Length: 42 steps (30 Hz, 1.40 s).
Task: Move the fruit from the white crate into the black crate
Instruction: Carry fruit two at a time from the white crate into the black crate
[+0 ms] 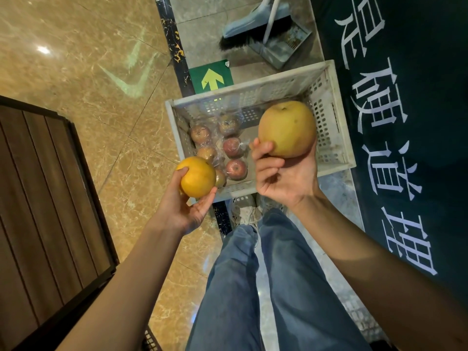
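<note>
The white crate (329, 102) stands on the floor ahead of my feet and holds several red apples (236, 168) wrapped in clear plastic. My left hand (184, 206) grips an orange (198, 177) above the crate's near left corner. Over the crate's right half, my right hand (283, 173) holds up a large yellow-green pear (287, 129). A dark perforated corner (150, 342) shows at the bottom edge; I cannot tell whether it is the black crate.
A dark wooden slatted panel (38, 198) fills the left side. A broom and dustpan (268, 39) lie beyond the crate. A dark mat with white characters (405, 122) runs along the right. My jeans-clad legs (266, 287) stand on the marble floor.
</note>
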Each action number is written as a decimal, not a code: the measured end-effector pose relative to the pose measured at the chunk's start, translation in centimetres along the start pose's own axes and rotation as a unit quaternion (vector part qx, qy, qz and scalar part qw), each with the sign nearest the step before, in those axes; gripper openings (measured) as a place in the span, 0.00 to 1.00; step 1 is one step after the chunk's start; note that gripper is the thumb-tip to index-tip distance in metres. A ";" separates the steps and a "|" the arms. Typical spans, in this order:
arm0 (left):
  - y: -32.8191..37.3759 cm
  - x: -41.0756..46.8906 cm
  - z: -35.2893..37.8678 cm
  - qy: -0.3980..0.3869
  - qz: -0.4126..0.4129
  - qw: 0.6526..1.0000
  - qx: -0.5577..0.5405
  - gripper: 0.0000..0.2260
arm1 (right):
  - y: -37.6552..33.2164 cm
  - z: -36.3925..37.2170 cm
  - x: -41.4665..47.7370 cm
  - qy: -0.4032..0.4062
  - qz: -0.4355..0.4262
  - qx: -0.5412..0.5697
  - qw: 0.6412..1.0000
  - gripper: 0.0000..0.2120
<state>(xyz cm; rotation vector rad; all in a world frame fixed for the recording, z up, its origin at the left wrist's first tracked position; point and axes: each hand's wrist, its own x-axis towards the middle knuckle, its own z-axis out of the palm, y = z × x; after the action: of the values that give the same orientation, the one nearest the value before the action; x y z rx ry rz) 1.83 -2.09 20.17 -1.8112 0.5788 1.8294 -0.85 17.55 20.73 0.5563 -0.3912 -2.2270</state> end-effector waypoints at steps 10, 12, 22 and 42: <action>-0.7 -0.5 0.8 0.005 -0.003 1.000 0.002 0.29 | 0.1 1.6 0.5 0.209 -0.112 -0.002 0.972 0.41; -0.8 -0.5 1.0 0.005 -0.006 1.000 0.001 0.29 | -0.1 1.4 0.5 0.222 -0.116 -0.002 0.968 0.41; -1.1 -0.6 1.3 0.004 -0.006 1.000 0.003 0.29 | 0.1 1.8 0.0 0.313 -0.136 -0.070 0.937 0.42; -2.3 -0.8 2.4 0.026 -0.003 1.000 0.016 0.30 | -1.3 -0.1 -2.6 0.378 -0.250 -0.871 0.188 0.38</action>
<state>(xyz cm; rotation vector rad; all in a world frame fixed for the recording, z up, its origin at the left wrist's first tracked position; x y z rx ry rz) 1.36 1.16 21.10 -1.8420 0.6189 1.7630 -0.11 20.39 20.78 0.2001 2.7745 -0.9299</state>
